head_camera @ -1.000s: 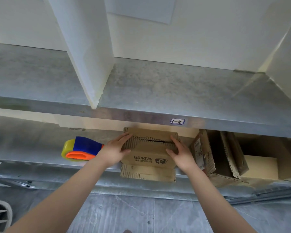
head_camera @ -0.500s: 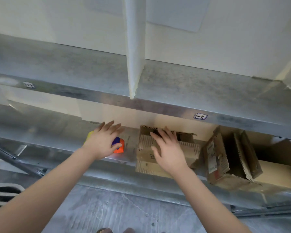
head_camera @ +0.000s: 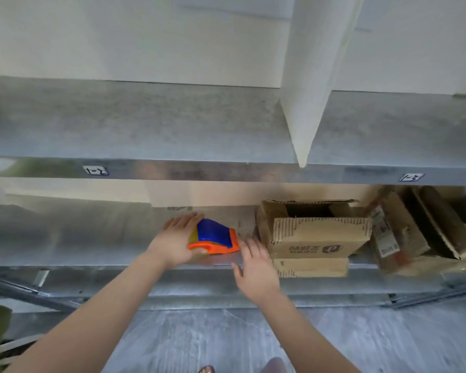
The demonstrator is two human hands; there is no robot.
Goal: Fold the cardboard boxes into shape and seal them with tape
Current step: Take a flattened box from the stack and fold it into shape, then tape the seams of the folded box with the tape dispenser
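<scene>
Box (head_camera: 315, 238): centre-right of frame, on the lower shelf (head_camera: 65, 238) at its front lip. Top flaps only part closed, dark gap at the back, front flap hangs below the lip. No tape seen, so prob. unsealed.
Tape dispenser (head_camera: 213, 236): mid-frame, just left of the box, on the same shelf. Blue/yellow body, orange handle twd the camera.
Left hand (head_camera: 175, 243): over the dispenser's left end. Fingers lie fairly straight across the top, thumb tucked at the orange handle, so it has hold. Prob. to lift it for sealing.
Right hand (head_camera: 256, 267): btwn dispenser and box, blurred. Fingers spread, holds nothing, tips near the orange nose. Likely to help w/ the tape end.
Spare boxes (head_camera: 398, 232): right edge of frame, tilted, flaps open.
Upper shelf (head_camera: 172, 125): across mid-frame, white divider (head_camera: 307, 90) upper right, tags on its lip.
</scene>
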